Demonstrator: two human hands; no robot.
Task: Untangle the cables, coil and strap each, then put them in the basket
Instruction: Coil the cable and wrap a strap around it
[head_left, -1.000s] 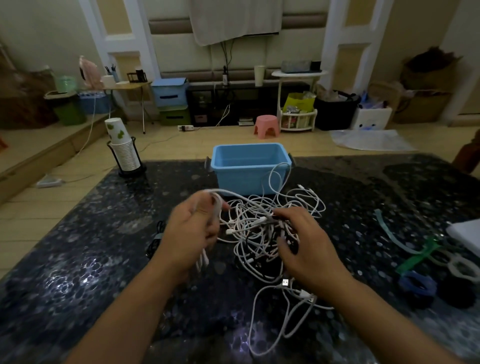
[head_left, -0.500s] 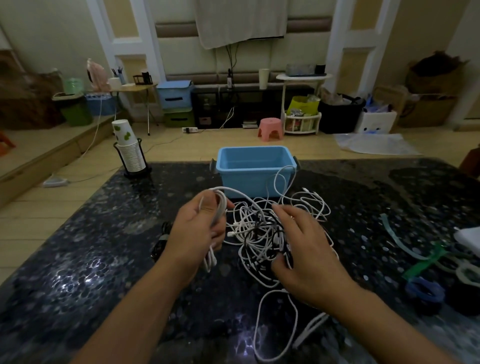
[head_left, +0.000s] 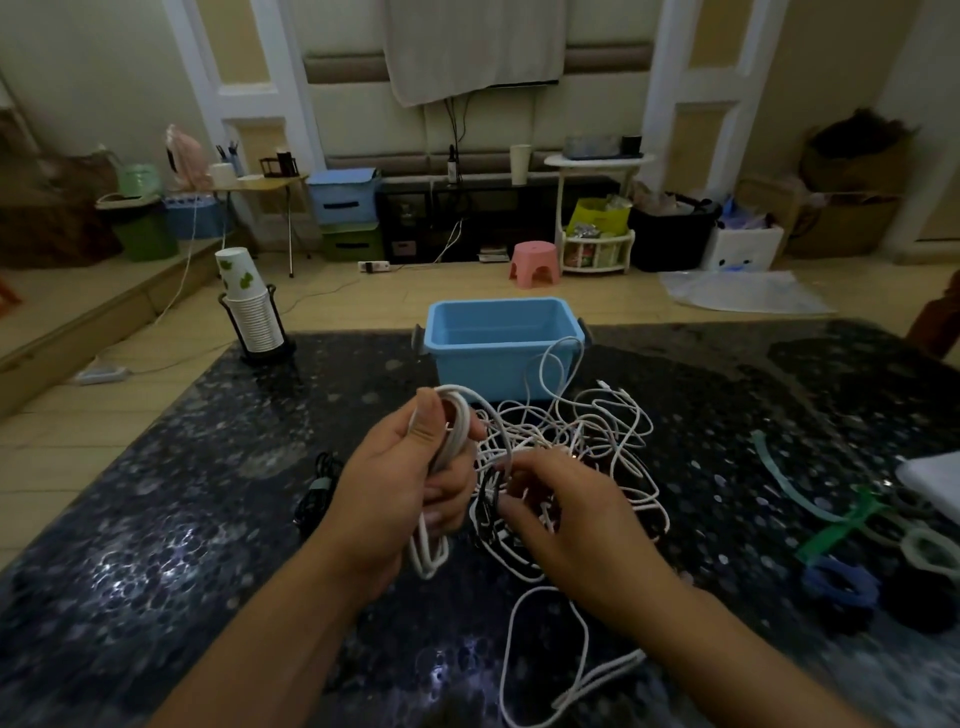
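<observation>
A tangle of white cables (head_left: 597, 441) lies on the dark speckled table (head_left: 182, 545), just in front of an empty light blue basket (head_left: 501, 338). My left hand (head_left: 405, 483) is closed around a partly wound coil of white cable (head_left: 451, 431), whose loops hang below the fist. My right hand (head_left: 566, 514) rests on the near side of the tangle, its fingertips pinching strands, with a black cable (head_left: 488, 499) mixed in there. One white loop (head_left: 550, 670) trails toward me under my right forearm. Straps (head_left: 831, 525) in green, blue and pale colours lie at the right.
A black coiled cable (head_left: 317, 493) sits left of my left hand. A stack of paper cups in a black holder (head_left: 252, 312) stands at the table's far left corner. A white object (head_left: 930, 478) lies at the right edge. Beyond the table are a wooden floor and furniture.
My left hand has lifted slightly with its coil. My right hand has slid left across the tangle toward the left hand. The near loop has shifted.
</observation>
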